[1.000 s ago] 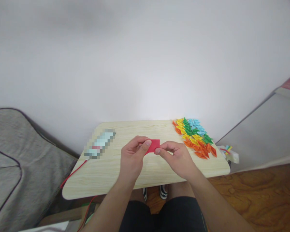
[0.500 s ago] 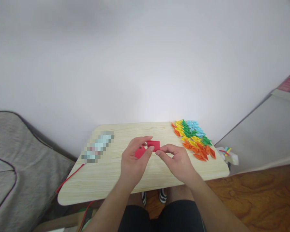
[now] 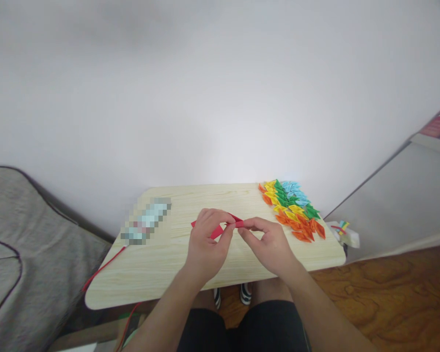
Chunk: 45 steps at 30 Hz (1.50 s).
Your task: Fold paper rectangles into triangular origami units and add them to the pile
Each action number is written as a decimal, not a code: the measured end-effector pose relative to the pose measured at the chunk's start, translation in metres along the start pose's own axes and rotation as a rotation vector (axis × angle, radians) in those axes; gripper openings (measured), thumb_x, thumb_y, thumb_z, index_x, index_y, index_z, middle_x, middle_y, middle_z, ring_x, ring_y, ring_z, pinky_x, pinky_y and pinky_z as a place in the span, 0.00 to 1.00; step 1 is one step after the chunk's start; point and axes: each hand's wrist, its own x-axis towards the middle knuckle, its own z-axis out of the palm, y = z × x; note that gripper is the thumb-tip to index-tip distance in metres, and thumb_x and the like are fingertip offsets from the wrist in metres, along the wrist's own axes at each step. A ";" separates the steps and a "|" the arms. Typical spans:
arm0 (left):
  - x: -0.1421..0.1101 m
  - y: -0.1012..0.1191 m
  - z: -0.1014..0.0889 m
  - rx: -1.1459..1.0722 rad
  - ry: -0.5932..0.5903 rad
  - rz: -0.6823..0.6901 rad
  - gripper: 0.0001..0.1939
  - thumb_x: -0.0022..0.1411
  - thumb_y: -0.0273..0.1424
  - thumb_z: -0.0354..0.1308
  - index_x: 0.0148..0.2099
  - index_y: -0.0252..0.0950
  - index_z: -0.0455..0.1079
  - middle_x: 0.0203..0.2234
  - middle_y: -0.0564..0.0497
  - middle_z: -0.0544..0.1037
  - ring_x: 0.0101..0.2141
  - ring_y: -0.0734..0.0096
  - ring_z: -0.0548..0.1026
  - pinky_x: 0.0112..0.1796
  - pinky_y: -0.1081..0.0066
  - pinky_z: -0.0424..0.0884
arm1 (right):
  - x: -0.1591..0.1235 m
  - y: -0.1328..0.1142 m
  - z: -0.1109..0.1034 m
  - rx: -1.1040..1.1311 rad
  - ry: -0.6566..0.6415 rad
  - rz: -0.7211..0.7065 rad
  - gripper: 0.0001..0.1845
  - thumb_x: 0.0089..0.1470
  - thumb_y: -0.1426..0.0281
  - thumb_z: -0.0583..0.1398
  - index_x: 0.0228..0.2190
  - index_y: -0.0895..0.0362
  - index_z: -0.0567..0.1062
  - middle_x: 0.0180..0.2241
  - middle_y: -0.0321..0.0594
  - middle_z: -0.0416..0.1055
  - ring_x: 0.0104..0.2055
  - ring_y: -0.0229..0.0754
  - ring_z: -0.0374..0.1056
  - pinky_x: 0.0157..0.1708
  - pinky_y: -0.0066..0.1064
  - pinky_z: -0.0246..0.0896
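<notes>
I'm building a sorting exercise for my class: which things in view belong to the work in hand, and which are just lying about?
In the work:
red paper, held by left hand and right hand
table beneath
folded paper pieces, probably

Lying about, it seems:
pixelated object
red cable
white bag-like item
grey fabric

From where I stand, the desk (image 3: 132, 278) offers passage left of lower centre, between the pixelated phone (image 3: 149, 221) and left hand (image 3: 208, 244); folded paper pieces (image 3: 297, 220) crowd right of centre.

Pixelated device (image 3: 146, 222) — prob. a phone — w/ red cable (image 3: 104, 266); grey fabric (image 3: 51, 259) far L; wood floor (image 3: 392, 288) lower R.
</notes>
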 end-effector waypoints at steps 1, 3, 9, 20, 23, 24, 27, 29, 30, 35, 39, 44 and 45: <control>-0.001 -0.003 0.001 0.024 -0.045 0.024 0.06 0.67 0.24 0.60 0.40 0.40 0.75 0.37 0.49 0.81 0.43 0.60 0.76 0.47 0.60 0.70 | 0.000 0.003 -0.004 -0.006 -0.012 0.003 0.12 0.62 0.70 0.62 0.46 0.52 0.83 0.44 0.41 0.83 0.44 0.46 0.78 0.48 0.39 0.72; -0.003 -0.011 0.005 0.086 -0.153 0.072 0.07 0.67 0.24 0.59 0.40 0.40 0.76 0.39 0.49 0.82 0.44 0.61 0.76 0.49 0.59 0.68 | -0.001 0.012 -0.012 -0.004 -0.046 0.002 0.22 0.60 0.75 0.61 0.54 0.49 0.78 0.53 0.41 0.79 0.49 0.45 0.77 0.52 0.40 0.71; -0.020 -0.042 0.028 0.139 -0.325 0.093 0.11 0.65 0.21 0.60 0.35 0.42 0.79 0.43 0.53 0.83 0.48 0.61 0.74 0.55 0.56 0.63 | -0.006 0.057 -0.021 -0.169 -0.149 -0.223 0.34 0.52 0.81 0.61 0.58 0.46 0.73 0.57 0.39 0.75 0.59 0.46 0.71 0.60 0.44 0.66; -0.046 -0.072 0.059 0.235 -0.427 0.064 0.12 0.64 0.21 0.61 0.36 0.43 0.81 0.48 0.52 0.81 0.51 0.61 0.72 0.54 0.56 0.63 | -0.023 0.100 -0.020 -0.408 -0.262 -0.318 0.13 0.52 0.82 0.63 0.35 0.51 0.78 0.40 0.40 0.79 0.50 0.52 0.70 0.55 0.48 0.63; -0.050 -0.078 0.064 0.260 -0.441 0.051 0.11 0.65 0.22 0.60 0.36 0.43 0.81 0.47 0.52 0.81 0.52 0.60 0.72 0.54 0.55 0.63 | -0.029 0.106 -0.018 -0.463 -0.322 -0.330 0.15 0.53 0.82 0.63 0.39 0.52 0.79 0.39 0.41 0.79 0.49 0.52 0.70 0.52 0.47 0.64; -0.052 -0.080 0.065 0.271 -0.445 0.046 0.11 0.65 0.23 0.60 0.37 0.43 0.81 0.47 0.51 0.81 0.52 0.59 0.72 0.54 0.55 0.64 | -0.032 0.108 -0.018 -0.471 -0.339 -0.337 0.15 0.53 0.81 0.63 0.40 0.52 0.80 0.40 0.41 0.80 0.49 0.51 0.70 0.52 0.47 0.64; -0.057 -0.082 0.065 0.314 -0.450 0.033 0.11 0.65 0.23 0.59 0.39 0.42 0.81 0.48 0.49 0.81 0.52 0.56 0.72 0.53 0.52 0.64 | -0.039 0.114 -0.015 -0.475 -0.366 -0.349 0.15 0.57 0.80 0.63 0.42 0.50 0.81 0.43 0.39 0.82 0.50 0.50 0.71 0.54 0.47 0.63; -0.062 -0.081 0.063 0.343 -0.455 0.030 0.13 0.64 0.21 0.57 0.42 0.41 0.81 0.50 0.47 0.80 0.54 0.53 0.71 0.55 0.50 0.63 | -0.044 0.118 -0.013 -0.471 -0.357 -0.342 0.14 0.59 0.79 0.63 0.42 0.50 0.81 0.44 0.39 0.82 0.50 0.50 0.71 0.54 0.48 0.64; -0.065 -0.080 0.062 0.354 -0.461 0.033 0.14 0.63 0.21 0.57 0.45 0.41 0.81 0.52 0.46 0.80 0.55 0.51 0.70 0.55 0.48 0.62 | -0.045 0.119 -0.013 -0.468 -0.350 -0.335 0.13 0.59 0.78 0.63 0.42 0.50 0.81 0.44 0.39 0.82 0.50 0.50 0.72 0.54 0.48 0.64; -0.077 -0.072 0.053 0.354 -0.536 0.092 0.17 0.66 0.23 0.57 0.52 0.43 0.80 0.52 0.48 0.82 0.54 0.51 0.72 0.58 0.46 0.60 | -0.050 0.124 -0.012 -0.439 -0.327 -0.293 0.14 0.60 0.78 0.64 0.44 0.49 0.81 0.45 0.38 0.82 0.51 0.50 0.72 0.54 0.48 0.67; -0.083 -0.071 0.048 0.383 -0.561 0.133 0.15 0.69 0.27 0.57 0.54 0.45 0.79 0.52 0.50 0.83 0.53 0.53 0.74 0.55 0.47 0.61 | -0.050 0.123 -0.012 -0.396 -0.308 -0.253 0.12 0.63 0.76 0.63 0.45 0.49 0.80 0.44 0.39 0.82 0.50 0.49 0.73 0.55 0.47 0.68; -0.087 -0.073 0.047 0.368 -0.549 0.071 0.14 0.71 0.29 0.58 0.53 0.48 0.80 0.52 0.54 0.83 0.53 0.54 0.75 0.55 0.47 0.61 | -0.050 0.120 -0.010 -0.346 -0.215 -0.112 0.07 0.64 0.72 0.64 0.42 0.49 0.80 0.40 0.40 0.80 0.46 0.49 0.73 0.49 0.46 0.70; -0.087 -0.073 0.047 0.361 -0.542 0.058 0.13 0.71 0.30 0.58 0.52 0.48 0.80 0.52 0.54 0.83 0.53 0.54 0.74 0.55 0.47 0.61 | -0.049 0.119 -0.008 -0.362 -0.199 -0.079 0.06 0.64 0.71 0.64 0.41 0.49 0.80 0.40 0.40 0.79 0.45 0.49 0.72 0.48 0.46 0.69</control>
